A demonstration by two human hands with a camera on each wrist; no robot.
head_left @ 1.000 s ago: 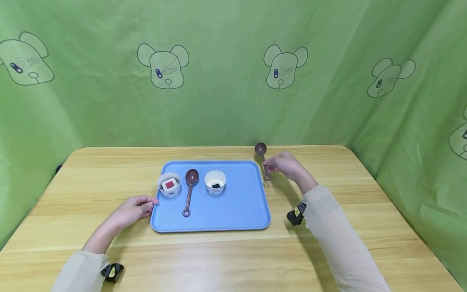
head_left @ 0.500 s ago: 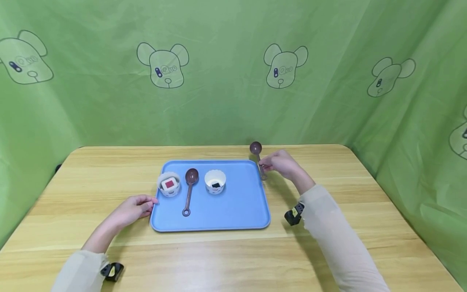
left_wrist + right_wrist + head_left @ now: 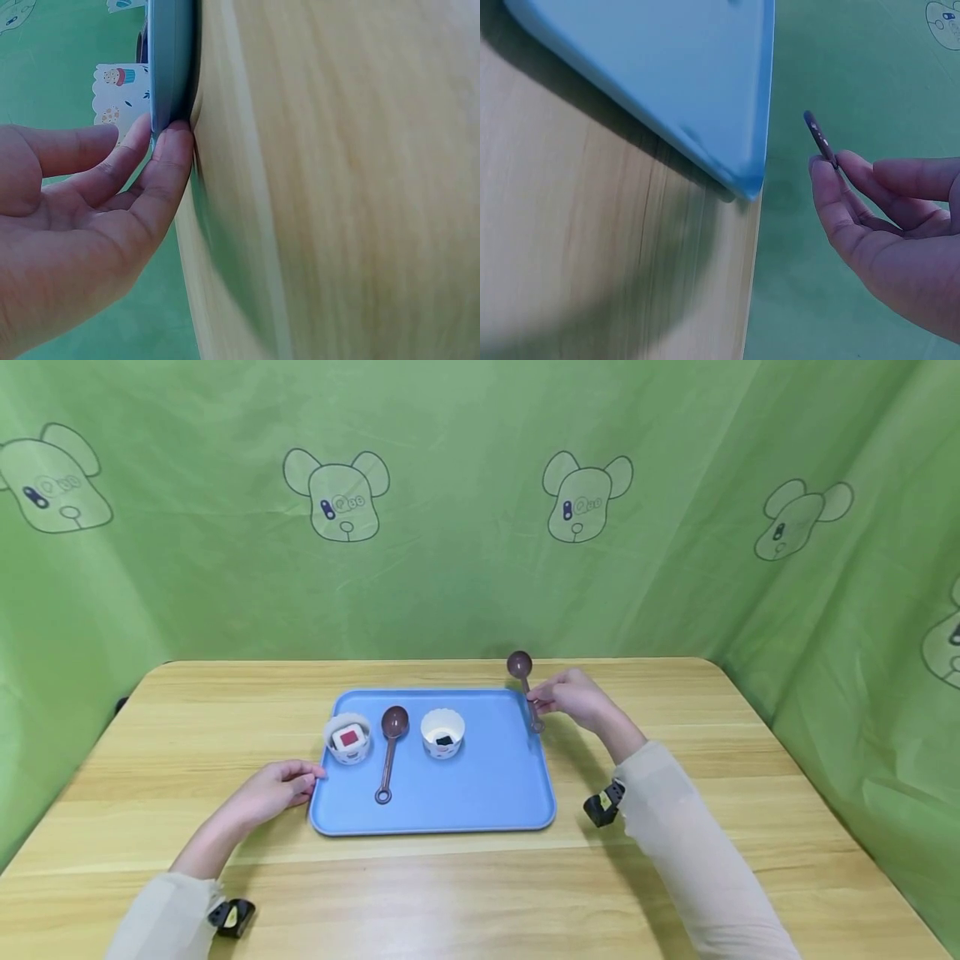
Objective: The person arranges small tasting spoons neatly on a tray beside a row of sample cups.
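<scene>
My right hand (image 3: 576,700) pinches the handle of a brown measuring spoon (image 3: 519,664) above the far right corner of the blue tray (image 3: 480,806). In the right wrist view the spoon's handle end (image 3: 819,136) sticks out beyond the fingertips, off the tray's surface. Near the tray's left edge, my left hand (image 3: 272,793) touches the rim with relaxed fingertips (image 3: 176,142), its thumb apart. A second brown measuring spoon (image 3: 394,723) lies on the tray between two paper cupcake cups. The left cup (image 3: 351,757) holds a white piece with a red square; the right cup (image 3: 442,723) contains something black.
The tray lies on a light wooden table (image 3: 420,893). Green cloth (image 3: 465,593) with bear-head outlines hangs behind the table and at both sides. Each wrist carries a small black camera (image 3: 231,918).
My right hand has moved a little left with the measuring spoon, which now reaches over the tray's right rim. My left hand stays at the tray's left edge.
</scene>
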